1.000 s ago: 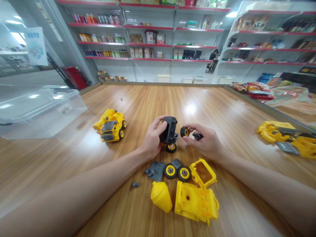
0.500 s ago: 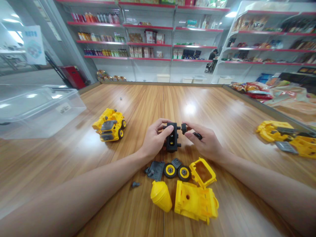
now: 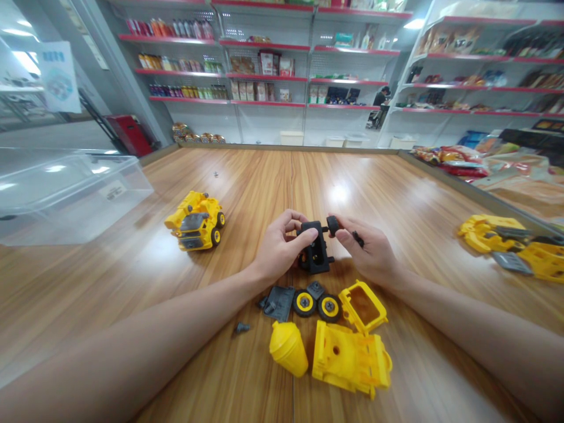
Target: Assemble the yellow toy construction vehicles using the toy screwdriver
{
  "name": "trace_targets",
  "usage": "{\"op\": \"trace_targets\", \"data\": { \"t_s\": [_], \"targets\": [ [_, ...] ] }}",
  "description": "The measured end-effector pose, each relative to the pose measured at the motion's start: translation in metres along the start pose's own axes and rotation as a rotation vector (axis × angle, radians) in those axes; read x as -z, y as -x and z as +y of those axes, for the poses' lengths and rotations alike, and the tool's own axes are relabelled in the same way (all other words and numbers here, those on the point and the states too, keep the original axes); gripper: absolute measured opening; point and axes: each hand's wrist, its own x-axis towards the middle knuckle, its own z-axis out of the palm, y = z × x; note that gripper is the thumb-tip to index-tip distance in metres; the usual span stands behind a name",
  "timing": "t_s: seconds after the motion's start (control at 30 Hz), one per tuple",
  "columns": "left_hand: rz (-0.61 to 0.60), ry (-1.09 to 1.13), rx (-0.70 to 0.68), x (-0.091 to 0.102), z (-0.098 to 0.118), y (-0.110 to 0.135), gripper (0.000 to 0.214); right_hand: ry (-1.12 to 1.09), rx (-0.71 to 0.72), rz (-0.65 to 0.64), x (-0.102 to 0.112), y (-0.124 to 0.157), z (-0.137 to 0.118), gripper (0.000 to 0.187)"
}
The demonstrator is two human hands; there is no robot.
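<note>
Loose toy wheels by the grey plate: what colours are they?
The loose toy wheels have black tyres and yellow hubs, clearest in the head view.

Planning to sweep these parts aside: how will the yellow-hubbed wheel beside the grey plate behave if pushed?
The black toy wheel with a yellow hub lies flat, so a push would probably slide it rather than roll it on the glossy wooden table. It looks like light plastic. Stood on its tread, it would probably roll away.
</note>
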Motion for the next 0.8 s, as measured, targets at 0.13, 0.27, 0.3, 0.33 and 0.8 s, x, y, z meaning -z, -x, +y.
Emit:
{"op": "trace_targets", "data": {
  "t_s": [0.13,0.27,0.3,0.33,0.8],
  "targets": [
    [-0.060,-0.019,0.017,0.000,0.000,0.000,0.037,-0.017,0.065,0.015,0.000,0.001,0.004,0.034],
    [-0.119,-0.049,0.009,0.000,-0.001,0.000,0.040,0.004,0.108,0.012,0.000,0.001,0.005,0.038],
    [-0.131,-0.048,0.007,0.000,-0.002,0.000,0.040,0.010,0.113,0.005,0.000,0.001,0.004,0.039],
    [-0.146,-0.045,0.004,-0.001,-0.002,0.000,0.041,0.013,0.117,-0.007,0.001,0.002,0.004,0.039],
    [-0.297,0.046,-0.075,-0.002,-0.012,-0.002,0.042,-0.061,0.108,-0.041,0.004,0.000,0.005,0.047]
  ]
}}
